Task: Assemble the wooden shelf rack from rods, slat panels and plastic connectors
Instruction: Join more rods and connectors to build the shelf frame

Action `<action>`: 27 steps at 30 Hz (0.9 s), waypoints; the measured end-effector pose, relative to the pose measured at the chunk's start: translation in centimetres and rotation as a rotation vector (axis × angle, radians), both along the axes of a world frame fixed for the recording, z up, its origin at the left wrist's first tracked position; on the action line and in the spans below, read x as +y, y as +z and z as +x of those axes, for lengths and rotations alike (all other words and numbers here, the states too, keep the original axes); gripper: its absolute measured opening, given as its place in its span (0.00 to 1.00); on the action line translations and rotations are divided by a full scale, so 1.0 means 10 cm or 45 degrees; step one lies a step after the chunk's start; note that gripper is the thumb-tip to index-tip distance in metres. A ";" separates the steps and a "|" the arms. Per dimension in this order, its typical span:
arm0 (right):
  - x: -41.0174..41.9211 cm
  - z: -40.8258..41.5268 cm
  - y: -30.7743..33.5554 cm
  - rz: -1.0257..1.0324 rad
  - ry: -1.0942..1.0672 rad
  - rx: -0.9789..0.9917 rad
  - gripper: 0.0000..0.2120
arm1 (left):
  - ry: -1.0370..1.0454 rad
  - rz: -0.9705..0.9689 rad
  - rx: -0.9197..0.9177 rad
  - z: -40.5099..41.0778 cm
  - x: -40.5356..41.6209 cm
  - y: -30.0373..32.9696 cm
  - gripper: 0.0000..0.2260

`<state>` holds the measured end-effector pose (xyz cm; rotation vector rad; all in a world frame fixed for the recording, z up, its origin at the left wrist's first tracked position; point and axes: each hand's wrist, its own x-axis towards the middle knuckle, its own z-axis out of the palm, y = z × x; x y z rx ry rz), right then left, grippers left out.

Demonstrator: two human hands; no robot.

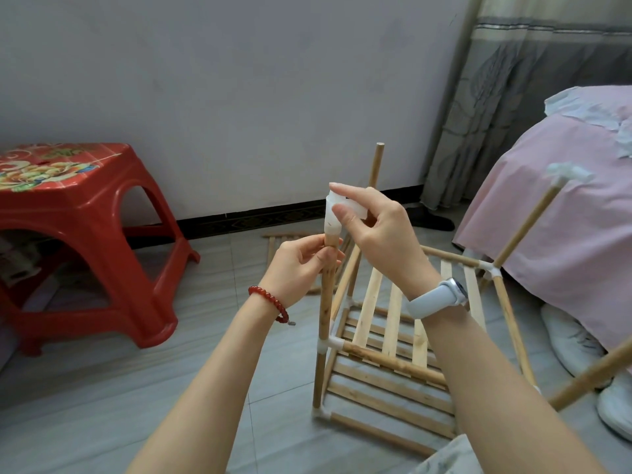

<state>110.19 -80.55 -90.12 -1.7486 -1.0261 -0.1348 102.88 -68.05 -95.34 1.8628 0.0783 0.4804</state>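
A partly built wooden rack (386,340) stands on the floor, with two slat shelves and white plastic corner connectors. My left hand (301,268) grips the near-left upright rod (326,302) just below its top. My right hand (372,227) pinches a translucent white connector (333,213) that sits on that rod's top end. The far-left upright rod (376,165) stands bare at its top. The right rear rod (526,227) carries a white connector (567,172) on its tip. Another rod (588,378) sticks out at the right edge.
A red plastic stool (85,241) stands to the left by the wall. A loose slat panel (284,241) lies on the tiles behind my hands. A bed with a pink cover (564,217) is close on the right, with white shoes (574,340) beside it.
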 end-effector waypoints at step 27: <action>-0.18 -0.08 0.13 -0.564 -0.295 -0.536 0.20 | -0.009 0.192 0.211 -0.09 -0.07 0.18 0.15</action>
